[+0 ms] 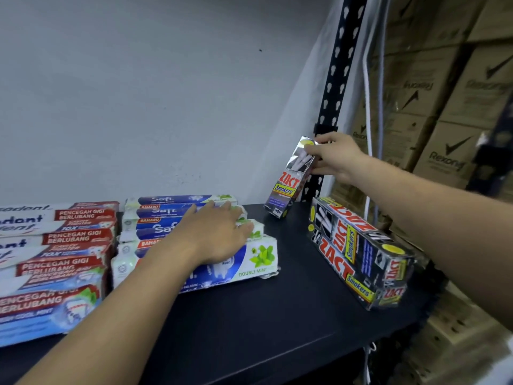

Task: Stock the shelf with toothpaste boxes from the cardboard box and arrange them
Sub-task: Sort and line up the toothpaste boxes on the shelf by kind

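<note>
A black Zact Smokers toothpaste box (287, 187) stands nearly upright at the back of the dark shelf (277, 315), tilted a little. My right hand (334, 159) grips its top end. A pack of Zact boxes (358, 251) lies flat at the shelf's right edge. My left hand (219, 234) rests flat, fingers spread, on a stack of blue and white Safi boxes (258, 257) in the middle. Red and white Pepsodent boxes (55, 254) are stacked at the left. No cardboard supply box shows near my hands.
A grey wall backs the shelf. A black perforated upright post (337, 79) stands at the back right corner. Beyond it, brown Rexona cartons (455, 151) are piled high. A bare strip of shelf lies between the Safi stack and the Zact pack.
</note>
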Tool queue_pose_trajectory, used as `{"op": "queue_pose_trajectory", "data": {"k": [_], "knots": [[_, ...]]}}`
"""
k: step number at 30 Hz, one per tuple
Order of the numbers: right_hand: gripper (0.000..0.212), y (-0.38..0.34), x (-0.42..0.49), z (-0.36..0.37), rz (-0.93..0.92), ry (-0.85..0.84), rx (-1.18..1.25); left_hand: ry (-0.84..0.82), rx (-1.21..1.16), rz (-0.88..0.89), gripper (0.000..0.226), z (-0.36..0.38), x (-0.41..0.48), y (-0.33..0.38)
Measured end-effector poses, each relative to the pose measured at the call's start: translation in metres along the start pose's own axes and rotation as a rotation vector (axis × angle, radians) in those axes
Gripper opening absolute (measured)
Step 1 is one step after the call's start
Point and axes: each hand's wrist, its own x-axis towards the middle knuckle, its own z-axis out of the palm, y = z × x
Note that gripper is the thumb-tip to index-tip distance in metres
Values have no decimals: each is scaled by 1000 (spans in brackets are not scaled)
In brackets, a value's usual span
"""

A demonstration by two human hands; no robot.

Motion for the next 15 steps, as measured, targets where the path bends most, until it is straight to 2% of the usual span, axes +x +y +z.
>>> {"op": "queue_pose_trajectory", "data": {"k": [3,5,7,9,10,15], "knots": [[27,7,0,-9,95,43,46,-3,-3,-8,55,0,-1,1],[24,18,-1,-13,199,14,7,-3,1,-12,56,0,-1,0],[25,32,-3,-13,257,-34,-244,-6,3,-17,57,0,-1,0],[34,44,0,-12,172,-90,-690,-8,5,-21,59,1,0,-1],[37,47,1,-10,96,-124,-837,-9,8,-21,59,1,1,-1],[36,33,1,-10,-24,-452,-944,-16,-9,-18,58,3,4,-3]]}}
